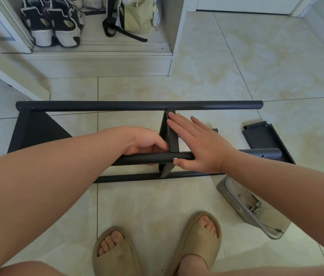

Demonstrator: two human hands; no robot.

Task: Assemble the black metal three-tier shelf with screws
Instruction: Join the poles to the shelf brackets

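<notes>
Shelf frame (137,106) lay on the floor (236,66); left hand (147,141) gripped its near tube (153,157), right hand (201,144) pressed flat, fingers straight, against the middle panel (172,140).

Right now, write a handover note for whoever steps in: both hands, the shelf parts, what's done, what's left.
Left hand: grips the near pole beside the middle panel.
Right hand: flat, fingers straight against that panel, thumb at a white screw in the near pole.
Parts: the frame lies on the tiled floor, with the far pole and the end panel at the left. The third panel looks unattached at the right. A grey tray holds more screws.
Done: the middle panel is seated between the poles.
Left: probably tighten this screw, then fit the third panel.
</notes>
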